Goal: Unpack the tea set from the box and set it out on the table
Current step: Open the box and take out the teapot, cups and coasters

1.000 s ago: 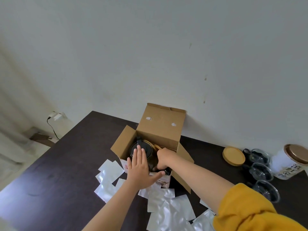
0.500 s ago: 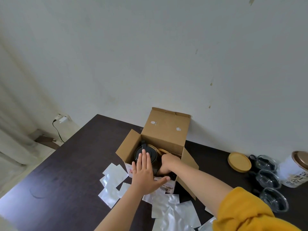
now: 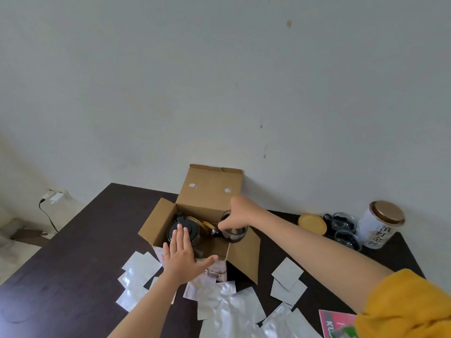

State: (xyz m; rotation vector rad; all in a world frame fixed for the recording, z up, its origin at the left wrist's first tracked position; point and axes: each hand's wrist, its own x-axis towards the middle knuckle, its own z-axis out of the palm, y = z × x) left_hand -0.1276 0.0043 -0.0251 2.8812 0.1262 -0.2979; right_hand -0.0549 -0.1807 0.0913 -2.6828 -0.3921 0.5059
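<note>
An open cardboard box [image 3: 210, 191] stands on the dark table [image 3: 80, 242] against the wall. Inside it sits a glass teapot [image 3: 190, 228] with a black lid. My left hand [image 3: 183, 257] lies flat, fingers straight, on the box's front edge and the teapot. My right hand [image 3: 240, 212] grips a small glass cup [image 3: 233, 234] by its rim, held above the box's right side. Two more glass cups [image 3: 341, 224] stand to the right by a round wooden lid [image 3: 312, 223].
Several silver foil sachets [image 3: 227, 303] lie scattered on the table in front of the box. A white canister [image 3: 380, 225] with a brown lid stands at the far right. A pink leaflet [image 3: 336, 323] lies at the near right edge. A wall socket [image 3: 55, 196] sits left.
My right hand has come up out of the box holding a glass cup. My left hand has stayed flat on the box front.
</note>
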